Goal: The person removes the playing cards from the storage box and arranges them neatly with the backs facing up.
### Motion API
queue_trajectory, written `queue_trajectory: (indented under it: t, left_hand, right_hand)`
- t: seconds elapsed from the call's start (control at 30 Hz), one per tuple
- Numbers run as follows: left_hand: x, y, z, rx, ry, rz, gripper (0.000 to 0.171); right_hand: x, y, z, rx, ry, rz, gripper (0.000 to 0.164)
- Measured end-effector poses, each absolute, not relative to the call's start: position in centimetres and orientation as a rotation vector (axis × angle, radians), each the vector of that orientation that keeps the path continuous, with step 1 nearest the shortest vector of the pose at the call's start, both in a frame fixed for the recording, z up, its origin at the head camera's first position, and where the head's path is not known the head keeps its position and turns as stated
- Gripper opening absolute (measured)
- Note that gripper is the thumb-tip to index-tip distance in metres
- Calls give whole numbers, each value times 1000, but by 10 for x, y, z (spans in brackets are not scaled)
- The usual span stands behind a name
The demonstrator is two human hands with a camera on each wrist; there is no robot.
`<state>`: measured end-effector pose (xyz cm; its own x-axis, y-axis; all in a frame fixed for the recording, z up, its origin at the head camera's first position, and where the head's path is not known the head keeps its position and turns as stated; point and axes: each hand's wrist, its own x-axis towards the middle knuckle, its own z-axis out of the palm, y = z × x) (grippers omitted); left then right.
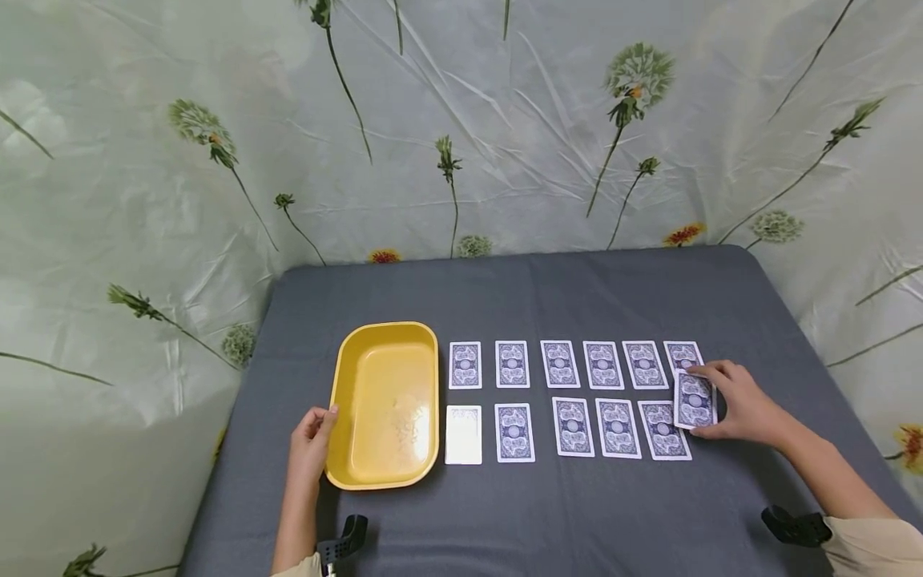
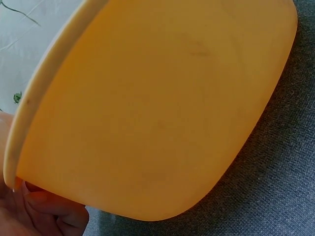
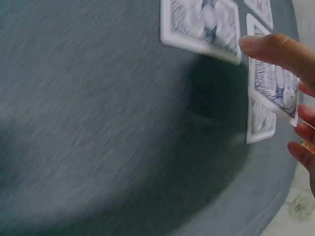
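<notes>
My right hand (image 1: 743, 405) pinches a blue-backed playing card (image 1: 695, 399) by its edges, thumb at the near edge and fingers at the far one. In the head view this card overlaps the last card of the far row (image 1: 683, 355) and the last of the near row (image 1: 664, 433). The right wrist view shows the held card (image 3: 275, 81) tilted between thumb and fingertips. On the other side, my left hand (image 1: 310, 441) grips the left rim of a yellow tray (image 1: 336, 393). From the left wrist, the tray wall (image 2: 157, 113) fills most of the view.
Two rows of playing cards, mostly pattern side up, run right from the tray, including a far-row card (image 1: 465, 366). A white-faced card (image 1: 464, 437) begins the near row beside the tray. Grey cloth (image 1: 548, 513) covers the table; a flowered curtain (image 1: 505, 120) hangs behind.
</notes>
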<state>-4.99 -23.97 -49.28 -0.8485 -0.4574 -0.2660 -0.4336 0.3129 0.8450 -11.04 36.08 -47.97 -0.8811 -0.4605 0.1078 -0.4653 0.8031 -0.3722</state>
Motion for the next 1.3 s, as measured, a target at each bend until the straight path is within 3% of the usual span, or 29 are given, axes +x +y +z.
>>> queue_trajectory:
  t: [0.37, 1.3]
  left_hand:
    - [-51, -238, -493, 840, -2507, -1597, 36]
    - [-49, -237, -494, 867, -2482, -1612, 38]
  right_hand:
    - [-93, 388, -495, 824, -3119, 587, 86]
    - [-88, 385, -494, 647, -3195, 651, 80]
